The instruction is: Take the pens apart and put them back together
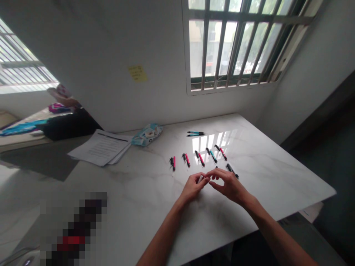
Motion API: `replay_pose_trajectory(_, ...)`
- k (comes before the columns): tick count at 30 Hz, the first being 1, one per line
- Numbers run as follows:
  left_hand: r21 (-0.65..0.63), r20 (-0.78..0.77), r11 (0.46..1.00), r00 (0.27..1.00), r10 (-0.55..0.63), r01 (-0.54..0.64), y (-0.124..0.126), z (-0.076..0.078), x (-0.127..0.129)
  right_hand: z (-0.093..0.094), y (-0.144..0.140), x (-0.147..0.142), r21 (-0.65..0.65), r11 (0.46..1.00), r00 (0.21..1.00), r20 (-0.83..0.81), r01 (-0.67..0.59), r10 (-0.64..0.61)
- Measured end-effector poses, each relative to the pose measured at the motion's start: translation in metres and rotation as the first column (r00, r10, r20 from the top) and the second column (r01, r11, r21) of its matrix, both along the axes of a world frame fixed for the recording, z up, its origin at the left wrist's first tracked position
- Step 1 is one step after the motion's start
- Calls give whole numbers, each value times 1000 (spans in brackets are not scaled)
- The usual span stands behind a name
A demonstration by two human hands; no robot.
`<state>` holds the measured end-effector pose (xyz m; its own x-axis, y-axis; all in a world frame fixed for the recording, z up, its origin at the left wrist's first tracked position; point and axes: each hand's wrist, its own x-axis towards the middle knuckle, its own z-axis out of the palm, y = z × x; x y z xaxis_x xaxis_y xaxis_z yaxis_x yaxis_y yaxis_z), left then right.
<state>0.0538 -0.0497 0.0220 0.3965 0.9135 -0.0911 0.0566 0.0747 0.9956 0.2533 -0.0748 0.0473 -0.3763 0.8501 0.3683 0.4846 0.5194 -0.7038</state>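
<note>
Our left hand (193, 186) is closed on a slim white piece (200, 179), its end showing between thumb and forefinger. Our right hand (227, 181) meets it from the other side, thumb and forefinger curved toward each other and close to the left fingertips. Fingers hide much of that meeting point and the piece is tiny in this view, so we cannot tell whether the right fingertips hold anything.

We judge the white piece to be light, stiff plastic, smooth enough to roll or slip; a soft pinch around its middle should suit it better than a squeeze at one end.

Just beyond the right hand lies a black pen (232, 171), slender and straight. Past the grip, separate little groups form a row: glossy pink-red barrels (174, 162) and one teal barrel (213, 156), with short black pieces (183, 157) beside them. Thin white rods (173, 174) show in some groups; those look the most fragile, best lifted near the middle.

Farther beyond the grip, two slim teal pens (195, 135) lie close together. Well off to its left sit a crinkled, soft-looking packet (146, 135) and flat printed sheets (101, 147). Under everything spreads a smooth, grey-veined white tabletop (149, 199), glossy enough to mirror the window (222, 44).
</note>
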Motion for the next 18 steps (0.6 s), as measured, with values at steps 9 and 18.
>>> replay_pose_trajectory(9, -167, 196, 976, 965, 174, -142, 6, -7, -2, -23, 30, 20, 85, 988, 938, 313, 128, -149)
replay_pose_trajectory(18, -20, 97, 973, 968, 231, -230, 6, -1, -3, -18, 21, 40, 104, 978, 934, 293, 182, -205)
